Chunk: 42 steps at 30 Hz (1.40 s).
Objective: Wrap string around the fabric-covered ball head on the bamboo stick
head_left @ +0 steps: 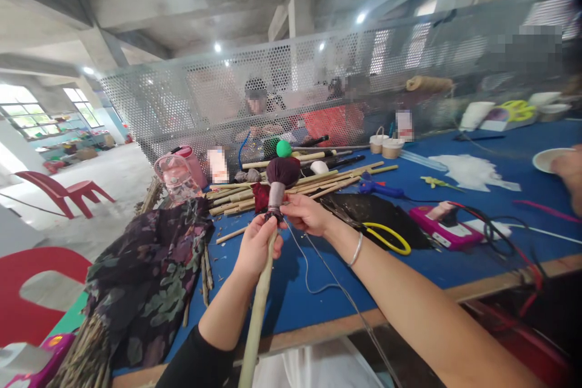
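Observation:
My left hand [258, 247] is closed around a pale wooden stick [257, 321], which slants down toward me past the table edge. At the stick's top sits a ball covered in dark purple cloth [282, 172]. Below the ball, a neck wrapped in grey cord [275, 196] runs down to dark gathered fabric just above my left thumb. The fingers of my right hand [305, 214] pinch together at the lower end of this wrapping, on the cord. Loose grey cord [334, 268] trails from there across the table and down over its front edge.
On the blue table [318, 309] lie several sticks [359, 177], yellow-handled scissors [388, 239], a blue glue gun [379, 187] and a magenta power box [448, 227] with cables. Dark floral cloth [145, 279] drapes at left. Behind a perforated screen [191, 103] sits a person; another hand [570, 176] shows far right.

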Each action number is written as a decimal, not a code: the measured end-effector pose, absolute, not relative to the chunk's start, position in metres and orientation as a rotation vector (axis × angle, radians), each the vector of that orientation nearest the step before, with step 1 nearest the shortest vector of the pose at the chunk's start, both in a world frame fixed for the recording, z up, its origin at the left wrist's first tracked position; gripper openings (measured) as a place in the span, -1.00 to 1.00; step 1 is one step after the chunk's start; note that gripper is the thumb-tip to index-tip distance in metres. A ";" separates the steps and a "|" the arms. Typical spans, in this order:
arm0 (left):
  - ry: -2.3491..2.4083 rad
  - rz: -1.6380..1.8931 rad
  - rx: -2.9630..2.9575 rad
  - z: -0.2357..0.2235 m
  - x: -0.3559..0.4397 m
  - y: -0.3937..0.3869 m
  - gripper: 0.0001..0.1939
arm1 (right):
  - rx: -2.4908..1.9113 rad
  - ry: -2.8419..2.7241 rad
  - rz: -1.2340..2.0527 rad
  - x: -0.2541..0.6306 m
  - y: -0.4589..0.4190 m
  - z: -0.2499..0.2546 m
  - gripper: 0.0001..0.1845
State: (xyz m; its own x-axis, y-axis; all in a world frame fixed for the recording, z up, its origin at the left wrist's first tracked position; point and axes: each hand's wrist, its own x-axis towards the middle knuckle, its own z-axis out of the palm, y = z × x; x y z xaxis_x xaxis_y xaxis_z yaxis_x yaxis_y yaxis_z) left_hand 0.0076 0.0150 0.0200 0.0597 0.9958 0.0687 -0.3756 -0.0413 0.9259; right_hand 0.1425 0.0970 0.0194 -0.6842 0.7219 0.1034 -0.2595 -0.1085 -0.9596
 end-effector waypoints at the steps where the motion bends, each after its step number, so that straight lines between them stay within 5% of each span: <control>1: 0.830 1.288 0.980 0.020 0.007 0.015 -0.67 | -0.500 -1.488 1.911 0.144 0.098 0.018 -0.63; 5: 0.958 1.081 0.933 0.018 0.009 0.014 -0.61 | -0.668 -1.538 1.866 0.144 0.099 0.012 -0.65; 12: 1.426 1.381 1.228 0.008 0.013 0.016 -0.60 | -0.808 -1.643 1.684 0.134 0.092 0.015 -0.65; 23: 1.313 1.487 1.161 0.015 0.005 0.019 -0.71 | -0.718 -1.797 1.345 0.139 0.087 0.024 -0.71; 35: 1.053 1.513 0.975 0.018 0.004 0.021 -0.63 | -0.628 -1.617 1.592 0.134 0.088 0.020 -0.74; 42: 0.997 1.206 0.936 0.017 0.007 0.018 -0.61 | -0.598 -1.512 1.752 0.135 0.089 0.021 -0.68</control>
